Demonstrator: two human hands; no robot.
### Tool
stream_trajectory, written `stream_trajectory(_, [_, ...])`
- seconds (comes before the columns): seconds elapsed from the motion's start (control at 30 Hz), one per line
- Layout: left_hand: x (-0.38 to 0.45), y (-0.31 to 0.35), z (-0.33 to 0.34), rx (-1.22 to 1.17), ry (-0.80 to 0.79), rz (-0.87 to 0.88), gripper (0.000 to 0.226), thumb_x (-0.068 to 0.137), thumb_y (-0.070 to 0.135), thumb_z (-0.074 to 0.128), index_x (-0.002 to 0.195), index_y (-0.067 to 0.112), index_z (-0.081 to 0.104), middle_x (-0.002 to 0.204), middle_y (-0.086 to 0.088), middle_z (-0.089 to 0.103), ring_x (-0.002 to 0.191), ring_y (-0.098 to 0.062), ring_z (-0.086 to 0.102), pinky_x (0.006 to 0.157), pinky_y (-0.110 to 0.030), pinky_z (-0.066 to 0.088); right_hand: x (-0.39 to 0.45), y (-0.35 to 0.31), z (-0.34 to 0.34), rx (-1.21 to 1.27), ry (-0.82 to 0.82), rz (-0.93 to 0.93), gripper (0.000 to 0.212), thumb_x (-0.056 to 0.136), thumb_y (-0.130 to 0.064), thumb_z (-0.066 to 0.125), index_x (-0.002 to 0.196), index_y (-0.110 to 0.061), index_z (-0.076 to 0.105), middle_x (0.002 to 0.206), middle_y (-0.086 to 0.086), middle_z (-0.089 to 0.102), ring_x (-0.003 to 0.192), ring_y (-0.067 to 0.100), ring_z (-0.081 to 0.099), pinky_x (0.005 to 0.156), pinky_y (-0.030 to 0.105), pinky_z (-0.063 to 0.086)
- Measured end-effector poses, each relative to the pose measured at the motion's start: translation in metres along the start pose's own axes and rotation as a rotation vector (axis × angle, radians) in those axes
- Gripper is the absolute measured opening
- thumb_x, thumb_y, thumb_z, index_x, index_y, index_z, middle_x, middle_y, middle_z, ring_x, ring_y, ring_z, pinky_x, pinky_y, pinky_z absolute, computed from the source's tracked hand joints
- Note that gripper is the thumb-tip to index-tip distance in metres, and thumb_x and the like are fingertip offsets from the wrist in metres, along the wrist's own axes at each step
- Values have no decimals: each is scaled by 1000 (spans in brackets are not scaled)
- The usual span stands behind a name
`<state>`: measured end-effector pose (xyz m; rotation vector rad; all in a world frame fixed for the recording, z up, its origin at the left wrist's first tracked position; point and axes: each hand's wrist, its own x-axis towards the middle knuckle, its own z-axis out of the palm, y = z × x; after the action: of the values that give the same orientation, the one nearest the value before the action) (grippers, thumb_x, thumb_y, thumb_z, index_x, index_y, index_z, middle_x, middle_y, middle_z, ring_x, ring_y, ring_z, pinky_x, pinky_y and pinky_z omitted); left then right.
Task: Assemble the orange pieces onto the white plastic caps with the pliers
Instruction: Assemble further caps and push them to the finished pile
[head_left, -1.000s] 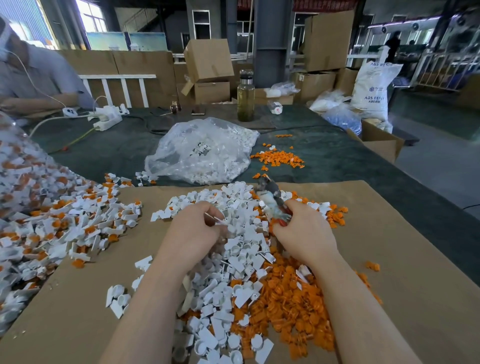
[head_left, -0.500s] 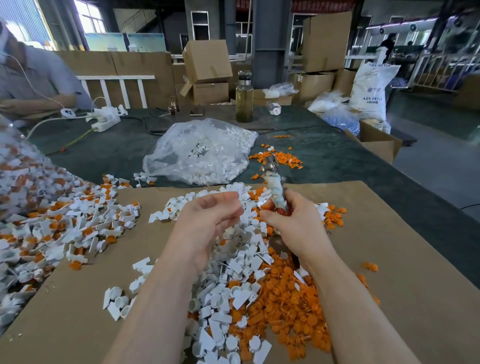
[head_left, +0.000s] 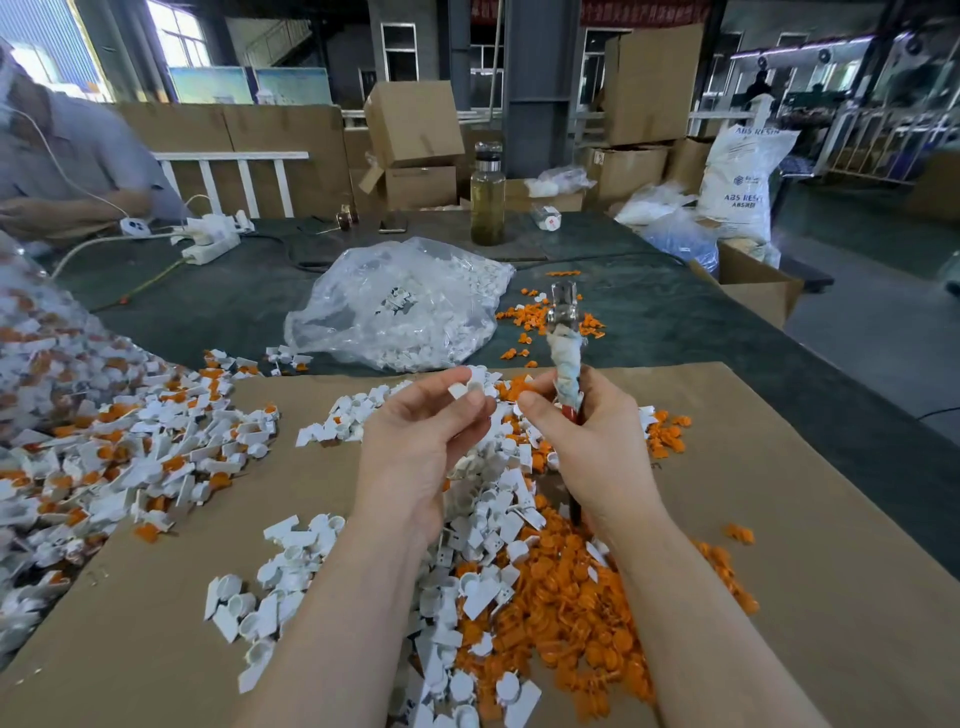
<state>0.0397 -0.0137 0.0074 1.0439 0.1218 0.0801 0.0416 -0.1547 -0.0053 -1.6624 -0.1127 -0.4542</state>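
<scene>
Fingertips (head_left: 475, 397) of your left hand (head_left: 415, 447) pinch a white cap (head_left: 467, 388), raised over the pile of white caps (head_left: 467, 545) w/ orange pieces (head_left: 576, 613) on cardboard (head_left: 779, 571). Your right hand (head_left: 592, 447) grips the pliers (head_left: 566, 343) upright, nose up, just beside the cap, not touching.

Your left hand (head_left: 415, 447) pinches a small white cap (head_left: 470, 388) of smooth plastic. Your right hand (head_left: 592, 447) grips pliers (head_left: 566, 332) with a shiny metal head, a handle wrapped in rough, dirty cloth, and glossy red plastic lower down. The orange pieces (head_left: 576, 613) are smooth plastic too. They lie on matt brown cardboard (head_left: 831, 571). The clear bag (head_left: 400, 306) is thin, crinkly, shiny plastic. The bottle (head_left: 487, 200) looks like glass.
</scene>
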Motion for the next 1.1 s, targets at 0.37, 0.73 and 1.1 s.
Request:
stream_trajectory(0.37, [-10,-2,15,54,56,4,14,81,-3,74,92,4,69,74,-13,75,69,-20,74,62,-24,60,-3,-2,3,-39,12,-82,4,91,-16,68,94,-15,68,80,-5,68,75,6,62,64,11,48])
stream_trajectory(0.73, [-16,-4,21,103,74,76,22,78,-3,76,67,15,77,76,-9,76,73,-21,75,65,-23,59,-3,1,8,-195,101,-126,14,90,-30,69,94,-17,65,77,-11,65,73,4,63,64,23,52])
stream_trajectory(1.1, [-17,-8,24,180,55,215,26,78,-1,78,67,23,80,77,-5,76,74,-19,75,65,-19,56,-6,0,13,-216,183,-161,13,88,-27,71,90,-16,64,77,-7,67,72,9,64,68,41,55])
